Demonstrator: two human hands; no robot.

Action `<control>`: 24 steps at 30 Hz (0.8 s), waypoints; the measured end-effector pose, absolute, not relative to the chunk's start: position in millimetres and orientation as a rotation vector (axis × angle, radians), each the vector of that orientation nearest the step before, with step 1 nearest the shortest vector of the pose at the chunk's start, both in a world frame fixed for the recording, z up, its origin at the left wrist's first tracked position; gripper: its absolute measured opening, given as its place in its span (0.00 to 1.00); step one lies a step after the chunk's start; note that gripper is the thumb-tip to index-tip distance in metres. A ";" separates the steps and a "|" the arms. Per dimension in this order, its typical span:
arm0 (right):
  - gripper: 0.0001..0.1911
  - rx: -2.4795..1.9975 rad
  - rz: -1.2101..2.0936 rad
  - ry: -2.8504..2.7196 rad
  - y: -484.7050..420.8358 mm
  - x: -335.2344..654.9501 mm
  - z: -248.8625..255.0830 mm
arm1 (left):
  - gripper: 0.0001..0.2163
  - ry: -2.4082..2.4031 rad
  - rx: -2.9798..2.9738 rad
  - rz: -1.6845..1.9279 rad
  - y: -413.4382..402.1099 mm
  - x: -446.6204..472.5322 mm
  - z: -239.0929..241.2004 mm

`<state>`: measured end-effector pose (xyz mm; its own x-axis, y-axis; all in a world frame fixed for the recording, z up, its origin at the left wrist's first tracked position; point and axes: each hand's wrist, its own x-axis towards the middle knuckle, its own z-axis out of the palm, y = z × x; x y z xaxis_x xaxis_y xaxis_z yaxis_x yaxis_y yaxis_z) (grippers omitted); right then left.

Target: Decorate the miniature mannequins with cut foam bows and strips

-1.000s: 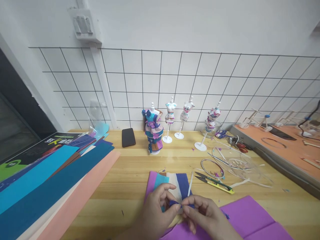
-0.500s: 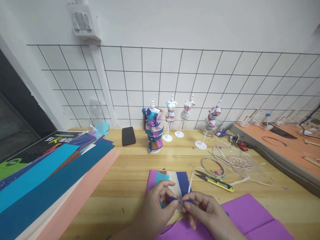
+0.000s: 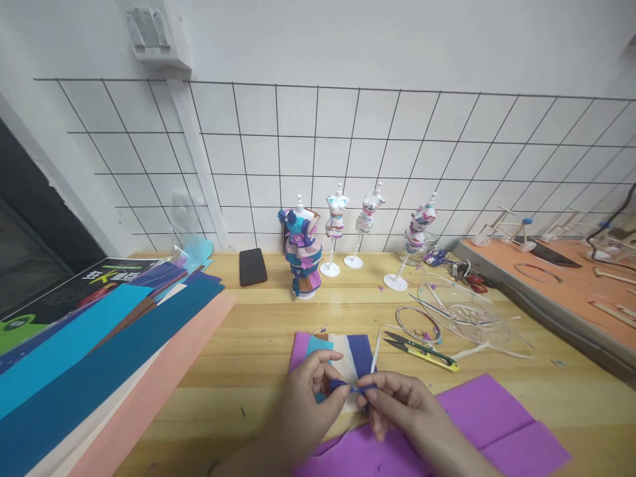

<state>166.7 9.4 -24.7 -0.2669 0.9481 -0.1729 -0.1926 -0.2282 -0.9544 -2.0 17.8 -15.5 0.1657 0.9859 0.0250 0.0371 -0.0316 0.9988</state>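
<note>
A small dark blue piece of crepe paper (image 3: 338, 384), gathered at its middle like a bow, is pinched between both my hands. My left hand (image 3: 318, 392) grips its left end with thumb and forefinger. At the other end, my right hand (image 3: 400, 401) has its thumb and fingertips closed on the paper. A narrow white strip (image 3: 375, 352) sticks up beside the right fingers; whether they hold it I cannot tell. Beneath the hands lie crepe paper pieces in purple, teal, cream and dark blue (image 3: 360, 348). A purple sheet (image 3: 489, 404) spreads under my right forearm.
Yellow-handled thread snips (image 3: 430, 358) and a wire coil (image 3: 417, 324) lie to the right. Behind stand a paper-dressed mini mannequin (image 3: 303, 255) and several barer ones (image 3: 335, 215). A phone (image 3: 253, 267) rests back left, near long coloured paper strips (image 3: 149, 358).
The view has shifted slightly, so the table things appear a little higher and farther left. Both hands keep their pinch on the blue paper, with only slight finger movement.
</note>
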 end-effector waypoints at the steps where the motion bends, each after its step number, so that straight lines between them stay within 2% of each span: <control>1: 0.16 -1.053 1.651 -1.101 9.6 166.8 -23.7 | 0.14 1.103 1.334 1.084 17.5 -1.9 -15.9; 10: 0.17 -1.087 1.710 -1.079 11.4 168.8 -21.2 | 0.14 1.116 1.383 1.077 15.6 -0.2 -13.6; 24: 0.17 -1.119 1.630 -1.193 10.2 167.5 -25.7 | 0.14 1.136 1.482 1.027 13.1 -2.2 -12.9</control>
